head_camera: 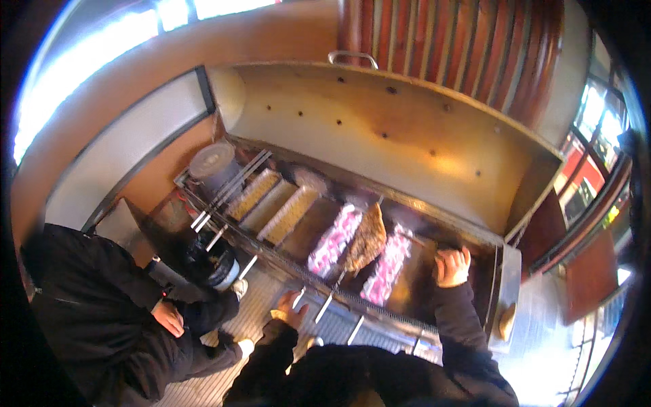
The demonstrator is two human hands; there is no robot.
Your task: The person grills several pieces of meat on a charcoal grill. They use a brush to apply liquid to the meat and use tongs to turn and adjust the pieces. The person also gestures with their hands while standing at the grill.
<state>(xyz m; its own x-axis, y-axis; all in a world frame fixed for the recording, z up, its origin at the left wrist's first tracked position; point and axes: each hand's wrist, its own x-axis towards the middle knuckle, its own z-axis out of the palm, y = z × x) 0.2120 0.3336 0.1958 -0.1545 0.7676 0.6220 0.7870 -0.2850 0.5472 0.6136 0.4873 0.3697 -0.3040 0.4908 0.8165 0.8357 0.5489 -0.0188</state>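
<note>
A long metal grill with a raised hood [356, 112] lies before me, with skewers across it. My left hand [291, 309] is at the front edge, its fingers around or beside the end of a metal skewer [300, 296]; which, I cannot tell. My right hand [452, 267] hovers over the grill's right part, fingers apart, with nothing seen in it. Between my hands lie a browned slab of meat [367, 239] on a skewer and, on either side of it, pink-and-white skewered food [334, 240], [386, 267]. Farther left are long speckled tan pieces [290, 216].
A lidded metal pot [213, 162] stands at the grill's left end, beside bare metal skewers [234, 185]. Another person [101, 315] in dark clothes is close on my left. A bucket [224, 272] stands on the floor there. A side shelf [508, 300] juts from the grill's right end.
</note>
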